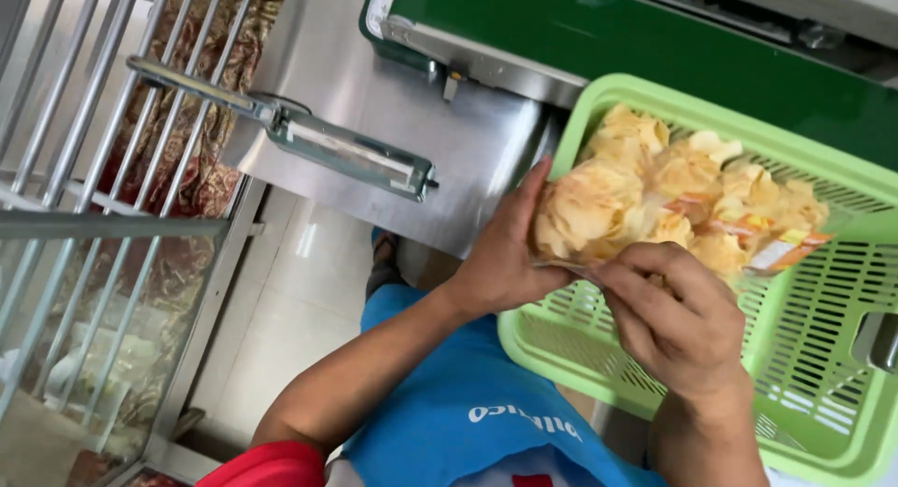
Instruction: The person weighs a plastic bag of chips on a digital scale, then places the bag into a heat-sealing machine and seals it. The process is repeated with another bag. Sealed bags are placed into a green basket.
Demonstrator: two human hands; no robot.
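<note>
A clear plastic bag of pale yellow-orange chips (599, 211) is held over a light green slotted plastic basket (823, 393). My left hand (500, 253) grips the bag's left side, thumb along its edge. My right hand (678, 323) pinches the bag's lower edge from the front. Behind it, several more bags of chips (730, 192) with orange labels lie inside the basket.
A stainless steel table (374, 103) carries a green machine (655, 47) at the top. A metal lever bar (309, 131) sticks out on the left. Grey metal railings (84, 169) stand at far left over a tiled floor (281, 309). I wear a blue apron (468, 403).
</note>
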